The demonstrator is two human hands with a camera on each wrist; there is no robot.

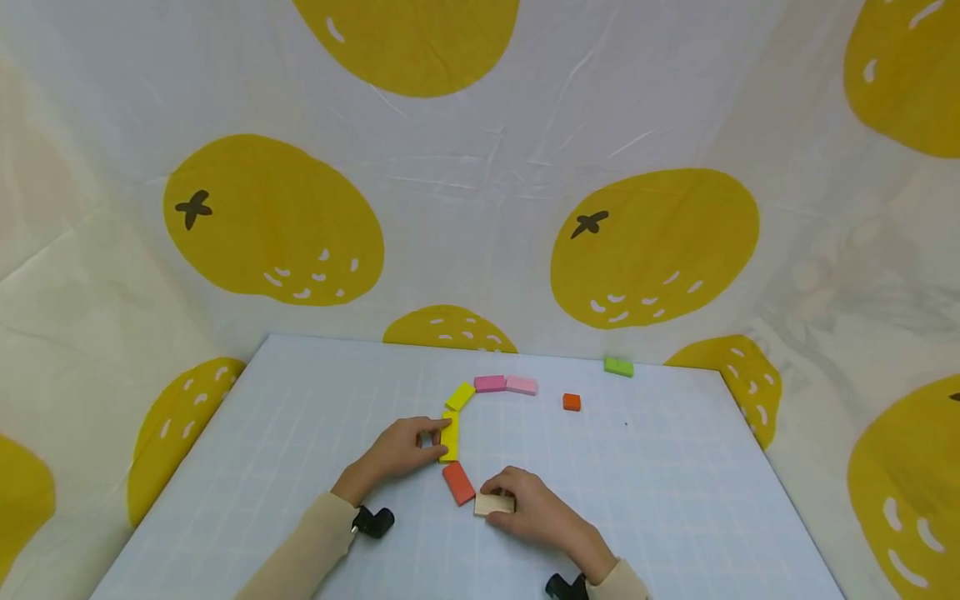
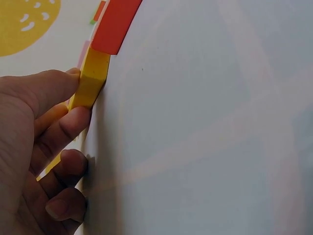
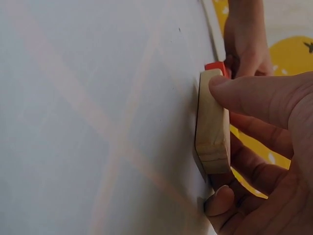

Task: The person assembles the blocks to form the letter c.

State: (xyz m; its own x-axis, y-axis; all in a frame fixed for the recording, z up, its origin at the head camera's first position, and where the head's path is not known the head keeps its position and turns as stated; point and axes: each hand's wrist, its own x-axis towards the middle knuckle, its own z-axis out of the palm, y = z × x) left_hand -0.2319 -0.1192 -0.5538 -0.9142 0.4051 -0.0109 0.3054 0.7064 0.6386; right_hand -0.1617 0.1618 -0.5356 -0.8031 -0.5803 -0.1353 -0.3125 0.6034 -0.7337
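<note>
A curved row of flat wooden blocks lies on the table. My left hand pinches a yellow block on the row's left side, thumb at its near end and a finger toward its far end. At the row's near end, my right hand grips a plain wood block between thumb and fingers. The red block lies between the two held ones, its lower corner close against the plain block. In the right wrist view the plain block stands close over the table surface, with my thumb on its side.
Beyond the held yellow block, the row runs on with another yellow block, a dark pink block and a light pink block. An orange block and a green block lie apart at the back right, near the patterned curtain.
</note>
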